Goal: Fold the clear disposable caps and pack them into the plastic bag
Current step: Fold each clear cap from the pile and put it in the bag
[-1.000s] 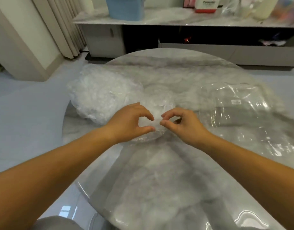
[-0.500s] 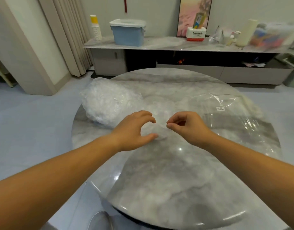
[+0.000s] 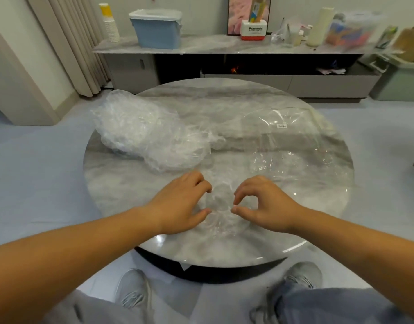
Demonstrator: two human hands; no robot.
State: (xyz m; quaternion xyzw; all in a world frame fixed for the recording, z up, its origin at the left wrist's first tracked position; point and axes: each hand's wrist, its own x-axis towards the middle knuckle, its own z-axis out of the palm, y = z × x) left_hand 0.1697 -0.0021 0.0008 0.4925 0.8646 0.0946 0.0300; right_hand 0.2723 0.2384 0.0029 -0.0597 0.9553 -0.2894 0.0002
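A single clear disposable cap (image 3: 221,202) lies crumpled on the round marble table (image 3: 224,104) near its front edge. My left hand (image 3: 180,204) pinches its left side and my right hand (image 3: 264,204) pinches its right side, thumbs and forefingers curled toward each other. A heap of clear caps (image 3: 149,134) sits at the table's left. The flat clear plastic bag (image 3: 290,141) with a small white label lies on the right half of the table.
A low marble-topped sideboard (image 3: 201,46) runs along the far wall with a blue lidded bin (image 3: 158,29), a stack of paper cups (image 3: 110,22) and other clutter. Curtains (image 3: 70,43) hang at the left. My knees and grey shoes (image 3: 133,291) show below the table edge.
Both hands have drawn one cap away from the heap toward the table's front edge. The camera has tilted up and back, so more of the room and my legs now show.
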